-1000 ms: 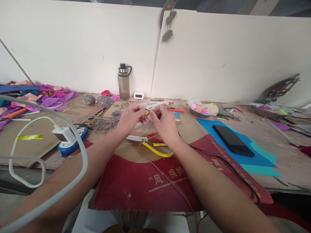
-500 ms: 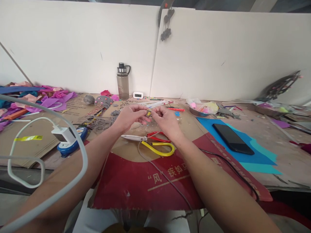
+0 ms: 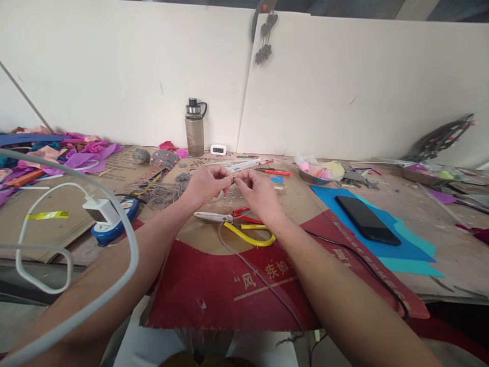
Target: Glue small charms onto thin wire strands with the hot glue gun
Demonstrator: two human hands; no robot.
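Note:
My left hand (image 3: 208, 183) and my right hand (image 3: 257, 192) meet above the cardboard, thumbs and forefingers pinched together tip to tip. Between them is a small round grey piece with a yellow middle, now almost wholly hidden by the fingertips. Just below the hands lie scissors with yellow handles (image 3: 254, 239) and a pair of red-handled pliers (image 3: 241, 210), partly covered by my right hand and wrist. A thin grey cord (image 3: 260, 275) runs from these tools down over the red part of the cardboard sheet (image 3: 191, 290).
Tangled grey cord (image 3: 156, 193) lies left of my hands, near a blue power strip (image 3: 110, 229). A white cable (image 3: 132, 244) loops close in front at left. Behind stand a bottle (image 3: 194, 135) and small clock (image 3: 218, 149). A black phone (image 3: 367, 219) rests on blue sheets at right.
My fingertips have closed in around the small round piece, and its yellow middle no longer shows. My left hand's lower fingers have curled in. The view has shifted slightly.

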